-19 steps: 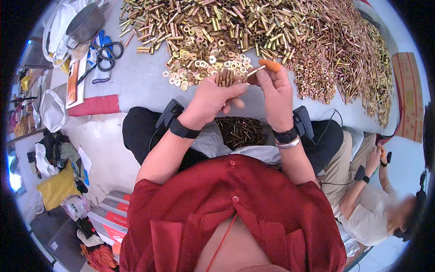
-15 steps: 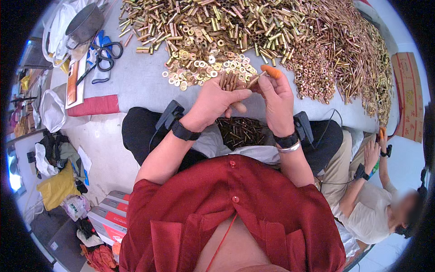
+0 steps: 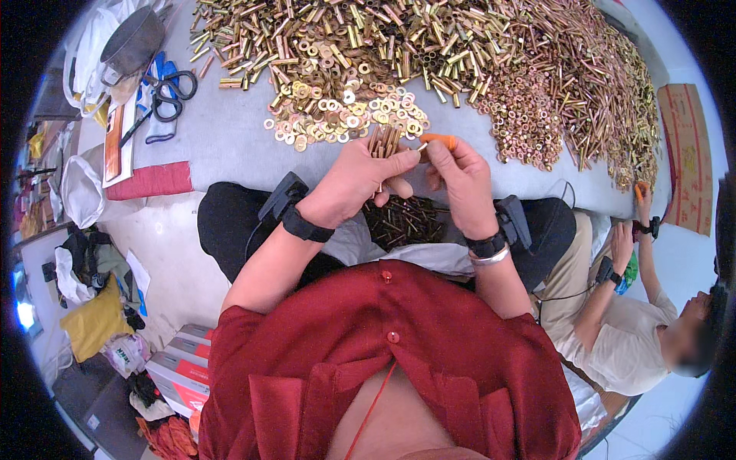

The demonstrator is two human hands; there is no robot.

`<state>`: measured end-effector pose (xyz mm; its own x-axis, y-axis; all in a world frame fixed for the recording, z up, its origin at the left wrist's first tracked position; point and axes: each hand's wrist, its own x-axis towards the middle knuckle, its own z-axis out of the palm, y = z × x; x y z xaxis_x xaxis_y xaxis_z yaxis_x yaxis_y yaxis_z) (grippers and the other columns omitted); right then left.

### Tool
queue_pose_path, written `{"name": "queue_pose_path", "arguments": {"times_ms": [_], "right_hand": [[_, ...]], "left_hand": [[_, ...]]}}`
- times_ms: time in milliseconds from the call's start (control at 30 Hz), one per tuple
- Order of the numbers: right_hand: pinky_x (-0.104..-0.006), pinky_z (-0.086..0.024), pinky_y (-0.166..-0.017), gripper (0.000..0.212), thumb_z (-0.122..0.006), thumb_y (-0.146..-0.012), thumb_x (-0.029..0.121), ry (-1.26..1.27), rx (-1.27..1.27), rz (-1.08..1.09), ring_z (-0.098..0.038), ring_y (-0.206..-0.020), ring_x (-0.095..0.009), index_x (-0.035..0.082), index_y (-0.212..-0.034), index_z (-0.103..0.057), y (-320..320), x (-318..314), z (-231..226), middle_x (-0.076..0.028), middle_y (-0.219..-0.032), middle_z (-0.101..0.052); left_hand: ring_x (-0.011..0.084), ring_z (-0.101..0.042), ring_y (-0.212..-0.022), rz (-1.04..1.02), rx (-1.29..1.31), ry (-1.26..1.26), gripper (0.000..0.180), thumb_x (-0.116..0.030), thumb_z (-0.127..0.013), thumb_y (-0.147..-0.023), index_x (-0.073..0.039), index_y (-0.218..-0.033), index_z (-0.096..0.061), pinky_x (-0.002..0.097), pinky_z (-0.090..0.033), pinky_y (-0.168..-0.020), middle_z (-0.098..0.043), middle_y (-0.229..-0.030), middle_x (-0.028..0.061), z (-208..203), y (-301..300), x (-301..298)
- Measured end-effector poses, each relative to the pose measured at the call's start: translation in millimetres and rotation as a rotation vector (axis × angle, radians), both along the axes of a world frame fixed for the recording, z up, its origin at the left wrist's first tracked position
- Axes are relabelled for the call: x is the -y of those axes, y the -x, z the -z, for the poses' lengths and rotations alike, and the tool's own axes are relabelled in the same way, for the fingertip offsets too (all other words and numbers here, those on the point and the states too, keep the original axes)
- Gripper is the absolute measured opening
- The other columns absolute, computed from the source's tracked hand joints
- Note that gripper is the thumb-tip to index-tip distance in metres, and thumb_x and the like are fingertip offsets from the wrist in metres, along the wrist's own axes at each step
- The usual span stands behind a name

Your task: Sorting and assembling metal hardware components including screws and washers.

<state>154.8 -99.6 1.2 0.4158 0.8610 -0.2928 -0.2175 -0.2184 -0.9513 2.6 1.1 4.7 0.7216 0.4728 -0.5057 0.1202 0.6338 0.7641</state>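
Note:
My left hand (image 3: 356, 175) is closed around a bunch of thin brass-coloured bolts (image 3: 385, 142), whose ends stick up above its fingers. My right hand (image 3: 464, 184) wears an orange finger cover (image 3: 438, 141). Its thumb and forefinger pinch a bolt at the left thumb's tip; only a short bright end shows, and the fingers hide the rest. Below both hands, a white cloth or bag on my lap holds many darker bolts (image 3: 406, 222). Flat gold washers (image 3: 337, 111) lie loose on the table just beyond my left hand.
Metal sleeves (image 3: 368, 38) heap across the far table, with nuts (image 3: 525, 123) and long bolts (image 3: 606, 100) to the right. Black scissors (image 3: 167, 98), a blue glove (image 3: 162, 132) and a dark pan (image 3: 134, 44) lie left. A co-worker (image 3: 625, 330) sits at the right.
My right hand has moved down and left, and its fingers have closed in beside the left thumb with the bolt. The left hand keeps its bunch. The co-worker's hands have spread apart.

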Motion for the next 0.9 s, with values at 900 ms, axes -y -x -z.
{"name": "queue_pose_path", "arguments": {"times_ms": [900], "right_hand": [[-0.0296, -0.052, -0.071, 0.015, -0.067, -0.087, 0.006, -0.250, 0.752, 0.069, -0.066, -0.079, -0.019, 0.001, -0.101, -0.065, 9.1, -19.0, 18.2, -0.011, -0.093, -0.070]], "left_hand": [[0.0116, -0.066, -0.061, -0.101, 0.093, -0.019, 0.021, -0.020, -0.060, -0.096, -0.005, -0.111, -0.059, 0.0205, -0.040, -0.038, -0.068, -0.086, 0.0072, 8.2, -4.8, -3.8]]}}
